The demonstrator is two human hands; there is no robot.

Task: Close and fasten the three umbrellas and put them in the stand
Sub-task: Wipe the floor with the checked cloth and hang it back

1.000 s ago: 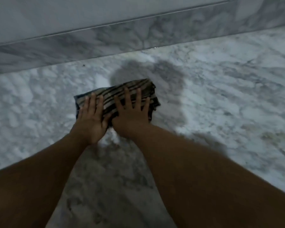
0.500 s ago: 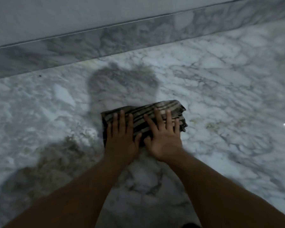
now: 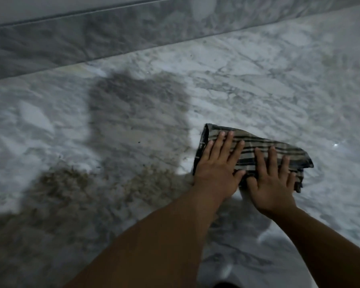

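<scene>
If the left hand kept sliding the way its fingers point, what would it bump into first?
After the far edge of the striped cloth under the left hand, only bare marble floor shows. The first real obstacle looks like the marble skirting along the wall, though depth is hard to judge.

The folded cloth (image 3: pixel 256 154) has tan and dark blue-black stripes. The marble floor (image 3: pixel 258 80) under the cloth is white with grey veins. Left of the cloth, the floor has a dark brownish-grey patch (image 3: pixel 133 125).
</scene>
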